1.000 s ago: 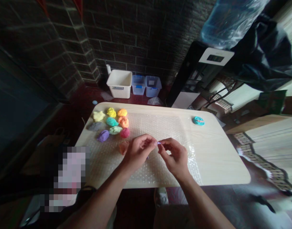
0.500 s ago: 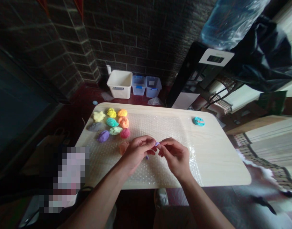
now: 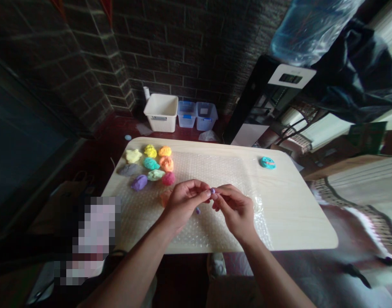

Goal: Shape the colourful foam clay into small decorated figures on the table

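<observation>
Between the fingertips of my left hand [image 3: 186,200] and my right hand [image 3: 236,207] is a small piece of purple modelling clay [image 3: 213,191]. Both hands pinch it, thumbs and forefingers nearly meeting above the bubble wrap [image 3: 215,167]. Just below my left fingers lies a second tiny purple bit [image 3: 198,211]. A peach clay lump [image 3: 165,197] is partly hidden behind my left hand. Farther left sit several clay lumps, among them a purple lump [image 3: 139,182], a crimson lump [image 3: 168,178] and a pale green lump [image 3: 155,175].
A turquoise clay piece with an orange stripe [image 3: 267,162] lies at the right of the wooden table [image 3: 298,205]. Beyond the table stand a white bin [image 3: 160,112], two clear boxes [image 3: 206,117] and a water dispenser [image 3: 253,102]. A blurred-out shape is at the left.
My fingers have shifted slightly around the purple clay, which now looks rounder and more exposed between the fingertips. The lumps on the table stay in place.
</observation>
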### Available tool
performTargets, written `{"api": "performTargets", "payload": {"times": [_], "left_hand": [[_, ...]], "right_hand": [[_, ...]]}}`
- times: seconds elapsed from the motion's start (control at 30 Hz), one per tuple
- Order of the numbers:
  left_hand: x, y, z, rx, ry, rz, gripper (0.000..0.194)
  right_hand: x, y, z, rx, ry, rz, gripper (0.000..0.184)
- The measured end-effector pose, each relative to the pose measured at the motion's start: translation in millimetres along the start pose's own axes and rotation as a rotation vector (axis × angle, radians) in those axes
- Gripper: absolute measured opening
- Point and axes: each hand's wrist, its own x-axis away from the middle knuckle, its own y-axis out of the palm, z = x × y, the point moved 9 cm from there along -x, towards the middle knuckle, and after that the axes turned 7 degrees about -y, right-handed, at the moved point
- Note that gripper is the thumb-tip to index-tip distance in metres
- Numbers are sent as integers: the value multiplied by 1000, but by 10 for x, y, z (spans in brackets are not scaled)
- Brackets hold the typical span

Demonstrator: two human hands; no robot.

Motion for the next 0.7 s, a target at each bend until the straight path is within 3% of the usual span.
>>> {"api": "performTargets", "payload": {"times": [0.27,0.43,0.7], "left_hand": [[18,-1,31,-171,55,-10,23],[19,46,5,-109,24,-52,25],[-4,-16,12,-92,63,-2,20]], "right_hand": [[16,-4,4,0,-11,-24,12],[15,3,58,-90,87,4,13],[15,47,88,-173,130,3,10]]}}
